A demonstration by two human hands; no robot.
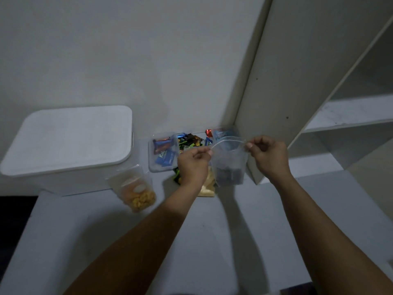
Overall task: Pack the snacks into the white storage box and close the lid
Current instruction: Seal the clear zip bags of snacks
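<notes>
While both hands held it up above the worktop (212, 231), a clear zip bag (228, 162) hung just right of the picture's centre, with dark snack pieces settled in its bottom. The left hand (192, 163) had its grip pinched together on the bag's top edge at nine o'clock of the bag, and the right hand (269, 155) pinched the same edge at three o'clock, so the mouth of the bag was stretched between them.

Under the bag, at about six o'clock, a pale yellow packet (207, 188) lay on the worktop. At eleven o'clock of the bag, a clear tray (162, 153) held blue and brown wrapped bars, and more mixed wrapped snacks (191, 140) lay behind it against the wall. At eight o'clock stood a clear pouch of orange-yellow crackers (136, 191), leaning, just beside the white storage box (70, 145). The box sat at nine o'clock, well apart from the hands, with its lid (72, 135) on. White shelving (350, 116) rose at two o'clock.
</notes>
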